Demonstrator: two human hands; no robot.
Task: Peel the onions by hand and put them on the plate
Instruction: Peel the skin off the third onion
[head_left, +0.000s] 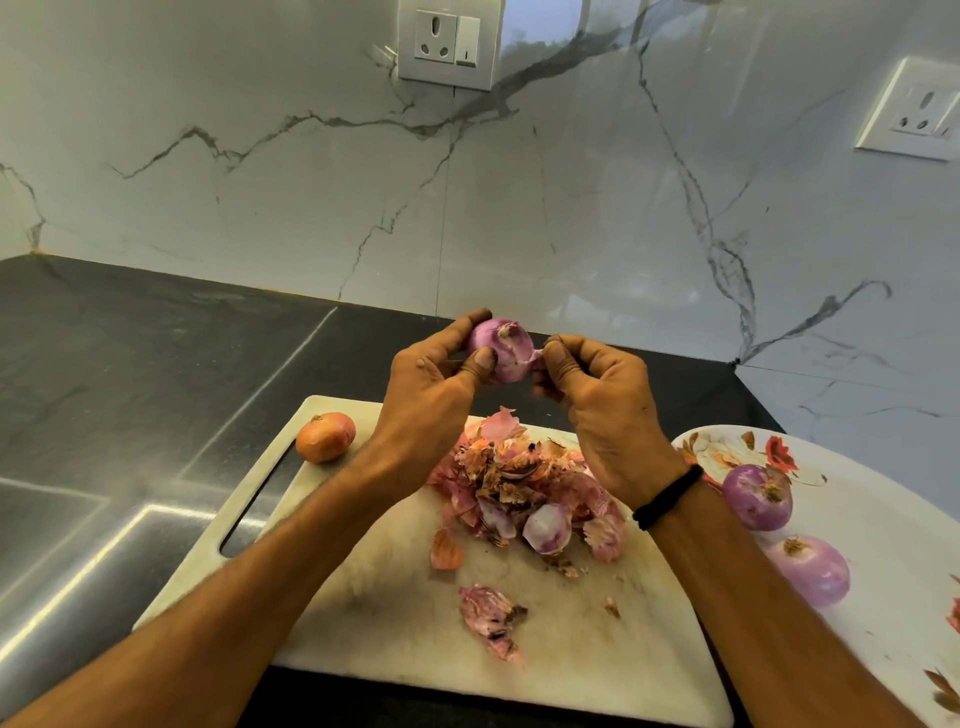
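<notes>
Cutting board (395, 623) nearest, peel heap (519, 483) on it. Plate (883, 525) at 3 o'clock carries two peeled onions (757, 496). Left hand (431, 395) grasps the held onion (501, 351), tuft end up. Right hand (597, 410), at its 3 o'clock, pinches a skin strip (537, 358).

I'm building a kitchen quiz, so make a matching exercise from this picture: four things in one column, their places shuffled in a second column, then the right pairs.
Things
1. brown unpeeled onion
2. onion being peeled
3. peeled onions
4. heap of peels

Places
A. on the flowered plate
B. piled in the middle of the cutting board
C. held up between the left hand and the right hand
D. alone at the board's far left corner

Pairs: 1-D, 2-C, 3-A, 4-B
</notes>
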